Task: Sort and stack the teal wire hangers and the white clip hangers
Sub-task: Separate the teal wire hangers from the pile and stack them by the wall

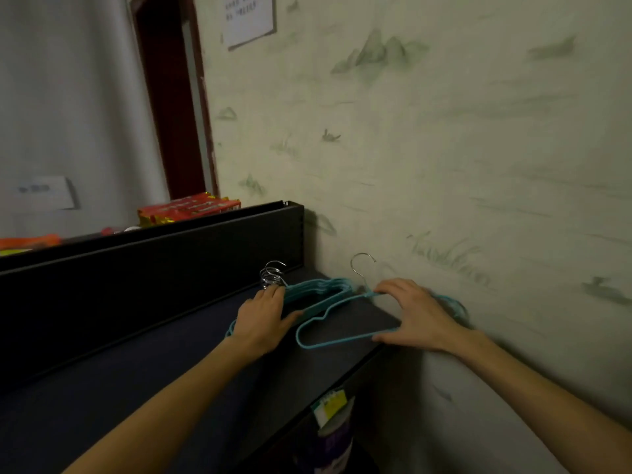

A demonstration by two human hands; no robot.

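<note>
On a dark shelf top [171, 354], the left hand [265, 319] presses flat on a stack of teal wire hangers [318, 289], likely steadying it. Just right, the right hand [415, 314] grips a single teal wire hanger [328, 333], probably to add it. The far wall notice [248, 18] is unreadable; no white clip hangers show.

Nothing can actually be read here, tbh. Dark lines of print are seen on a white notice [249, 18] pinned to the wall at 12 o'clock, but they're blurred past reading. Yellow marks are carried on the red packets [188, 208] at about 10 o'clock, too smeared to make out. A bluish smudge is shown on the pale card [46, 192] at 9 o'clock, and a yellow-and-white tag [330, 407] at 6 o'clock is just as unreadable.
</note>
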